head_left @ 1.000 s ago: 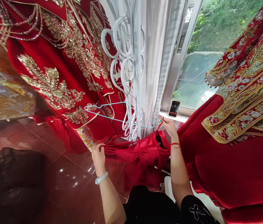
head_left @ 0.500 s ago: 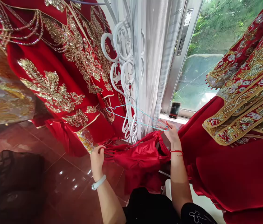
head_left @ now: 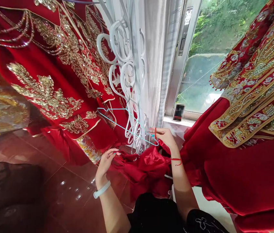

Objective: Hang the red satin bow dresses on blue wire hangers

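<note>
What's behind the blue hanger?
Behind the hanger stand white curly bars and a red dress with gold stitching. The right hand covers the hanger's near end.

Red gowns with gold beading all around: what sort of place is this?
Probably a bridal or costume dress shop. A beaded left gown and right gown hang close, and the right hand holds a turquoise wire hanger by a red satin garment that the left hand pinches.

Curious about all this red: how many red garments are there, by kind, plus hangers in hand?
Hanging red gold-embroidered outfits: 2
Plain red satin garment, pinched by left hand: 1
Light blue wire hanger, in right hand: 1
Total: 4
</note>
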Tool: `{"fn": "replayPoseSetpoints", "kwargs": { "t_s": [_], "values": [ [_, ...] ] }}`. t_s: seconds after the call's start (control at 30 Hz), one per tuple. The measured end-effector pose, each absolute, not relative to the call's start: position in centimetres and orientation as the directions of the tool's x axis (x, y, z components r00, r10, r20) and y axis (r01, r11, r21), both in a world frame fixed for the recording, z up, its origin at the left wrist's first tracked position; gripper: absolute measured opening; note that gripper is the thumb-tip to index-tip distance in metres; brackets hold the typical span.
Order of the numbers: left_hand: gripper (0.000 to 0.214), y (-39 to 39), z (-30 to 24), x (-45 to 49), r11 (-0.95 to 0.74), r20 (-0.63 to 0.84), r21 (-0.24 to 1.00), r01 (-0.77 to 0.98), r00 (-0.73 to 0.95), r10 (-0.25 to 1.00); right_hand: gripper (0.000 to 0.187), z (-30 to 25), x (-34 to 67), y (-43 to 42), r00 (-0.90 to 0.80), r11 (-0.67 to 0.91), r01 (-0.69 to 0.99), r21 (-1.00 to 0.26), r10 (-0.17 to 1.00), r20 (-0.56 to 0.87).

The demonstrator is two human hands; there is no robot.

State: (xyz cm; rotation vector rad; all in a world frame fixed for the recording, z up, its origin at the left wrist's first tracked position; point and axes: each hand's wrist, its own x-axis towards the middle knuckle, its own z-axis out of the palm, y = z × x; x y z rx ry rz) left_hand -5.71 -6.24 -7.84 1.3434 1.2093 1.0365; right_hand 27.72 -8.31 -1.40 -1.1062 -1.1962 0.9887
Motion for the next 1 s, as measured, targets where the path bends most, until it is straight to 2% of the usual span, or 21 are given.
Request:
{"fn": "replayPoseSetpoints", "kwargs": {
  "t_s": [0.17, 0.37, 0.47, 0.57, 0.67, 0.8, 0.9, 1.0],
  "values": [
    [0.065, -6.5, -9.2, -6.1, 0.005, -0.005, 1.0, -0.019, 0.001, 1.0, 0.042, -1.6, 27.9, -9.4, 0.045, 0.13, -0.03, -0.991, 0.991, 0.129],
    [0.062, -6.3, -10.5, -6.1, -0.178, 0.143, 0.976, -0.123, -0.248, 0.958, 0.036, -2.1, 29.1, -10.7, 0.132, 0.184, -0.058, -0.981, 0.976, 0.175],
    [0.052, -5.8, -10.7, -5.2, -0.265, 0.207, 0.961, -0.08, -0.426, 0.881, 0.04, -1.7, 27.9, -10.1, 0.142, 0.196, -0.069, -0.978, 0.972, 0.185],
    [0.045, -5.7, -10.8, -4.4, -0.279, 0.246, 0.96, 0.028, -0.559, 0.792, 0.045, -1.7, 27.1, -9.9, 0.092, 0.177, -0.081, -0.981, 0.981, 0.17],
    [0.054, -6.2, -10.6, -4.3, -0.272, 0.249, 0.961, 0.042, -0.554, 0.795, 0.051, -2.4, 27.5, -10.9, 0.042, 0.147, -0.09, -0.985, 0.989, 0.143],
    [0.076, -7.2, -9.9, -4.6, -0.265, 0.2, 0.963, -0.057, -0.513, 0.835, 0.057, -3.9, 28.7, -12.6, 0.086, 0.15, -0.125, -0.981, 0.986, 0.14],
    [0.071, -7.5, -9.3, -4.9, -0.255, 0.18, 0.964, -0.071, -0.528, 0.83, 0.054, -4.4, 28.5, -12.6, 0.193, 0.189, -0.137, -0.972, 0.968, 0.161],
    [0.058, -7.5, -8.9, -5.5, -0.222, 0.218, 0.974, 0.055, -0.516, 0.828, 0.046, -3.8, 27.3, -11.1, 0.31, 0.239, -0.102, -0.966, 0.93, 0.197]
  ]
}}
